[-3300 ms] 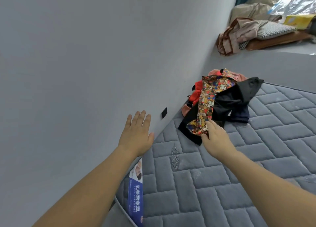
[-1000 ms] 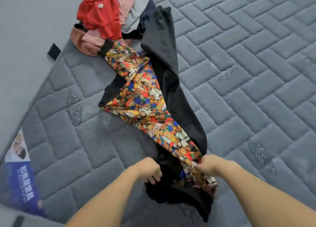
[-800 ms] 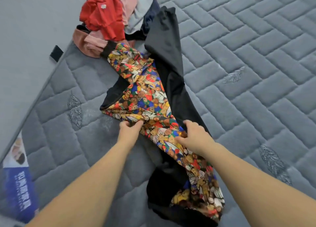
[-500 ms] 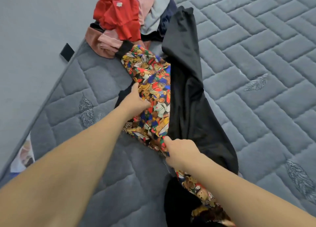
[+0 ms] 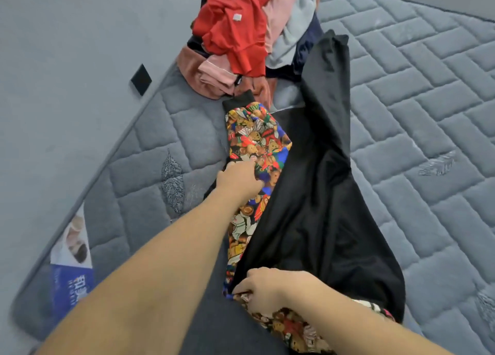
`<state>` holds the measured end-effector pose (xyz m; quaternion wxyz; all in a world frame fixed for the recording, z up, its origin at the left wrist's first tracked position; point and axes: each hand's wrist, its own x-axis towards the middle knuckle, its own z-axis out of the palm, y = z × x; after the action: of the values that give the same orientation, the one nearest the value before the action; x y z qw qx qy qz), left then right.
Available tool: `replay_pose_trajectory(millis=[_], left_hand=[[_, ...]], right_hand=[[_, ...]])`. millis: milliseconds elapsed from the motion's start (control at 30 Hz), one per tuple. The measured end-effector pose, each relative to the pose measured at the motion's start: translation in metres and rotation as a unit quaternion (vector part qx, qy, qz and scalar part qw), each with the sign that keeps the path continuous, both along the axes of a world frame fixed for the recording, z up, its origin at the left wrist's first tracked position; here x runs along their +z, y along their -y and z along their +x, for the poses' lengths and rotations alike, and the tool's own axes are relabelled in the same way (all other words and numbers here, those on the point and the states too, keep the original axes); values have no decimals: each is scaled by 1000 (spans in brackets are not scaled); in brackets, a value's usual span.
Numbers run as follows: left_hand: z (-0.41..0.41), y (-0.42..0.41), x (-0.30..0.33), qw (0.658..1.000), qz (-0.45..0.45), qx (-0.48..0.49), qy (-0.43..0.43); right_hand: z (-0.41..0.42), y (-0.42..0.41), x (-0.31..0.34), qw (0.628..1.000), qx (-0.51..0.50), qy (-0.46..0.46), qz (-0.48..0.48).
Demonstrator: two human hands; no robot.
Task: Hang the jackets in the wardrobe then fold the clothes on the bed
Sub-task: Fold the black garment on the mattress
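One head-worn wide-angle view looks steeply down and forward over both forearms at the quilted grey mattress [image 5: 417, 92], close above it, with the grey wall [image 5: 67, 60] along its left edge

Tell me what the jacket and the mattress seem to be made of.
Jacket: thin woven cloth, probably synthetic; the black side has a faint sheen and drapes limply, the other side is printed. Mattress: plush grey quilted fabric, stitched into padded blocks.

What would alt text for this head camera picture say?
Two bare hands grip a black jacket with a colourful printed lining on a grey mattress: left hand mid-garment, right hand nearer. Beyond it lies a clothes pile.
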<state>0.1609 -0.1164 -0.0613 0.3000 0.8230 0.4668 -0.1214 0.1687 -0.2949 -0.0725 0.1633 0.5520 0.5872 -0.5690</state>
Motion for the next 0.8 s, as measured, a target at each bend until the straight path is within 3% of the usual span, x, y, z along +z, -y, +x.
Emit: replay_pose_trajectory(millis=[100,167,233,300,333,367,467,500,567,633,733,800], left_hand=[[-27,4,-17,998,17,66,-1],[-85,6,-20,990,24,129,-56],[-159,13,-21,958,-18,137,-250],[-220,25,-18,875,-107,139,-451],[-236,28,-15,852,-119,163,-483],[-239,27,-13,857,-92,192,-469],[-206,16,-12,938,133,164,-276],[-185,12,-14,957,166,141,-194],[-136,5,-22,980,149,109,-80],[-96,-2,-35,987,111,97,-67],[-64,-17,-56,979,97,77,-159],[-55,-30,-62,968,99,104,-208]], right_hand=[[37,-11,-6,951,-295,-76,-56],[68,-20,-16,910,-412,12,33],[96,-26,-28,877,-440,165,98],[111,-34,-36,840,-474,244,103],[116,-39,-39,826,-477,277,117],[119,-44,-42,815,-466,315,138],[134,-56,-53,772,-476,383,174],[142,-59,-57,754,-507,382,168],[161,-63,-65,720,-579,355,143],[174,-63,-72,711,-589,362,126],[190,-59,-75,715,-570,390,110],[203,-54,-70,692,-615,368,87]])
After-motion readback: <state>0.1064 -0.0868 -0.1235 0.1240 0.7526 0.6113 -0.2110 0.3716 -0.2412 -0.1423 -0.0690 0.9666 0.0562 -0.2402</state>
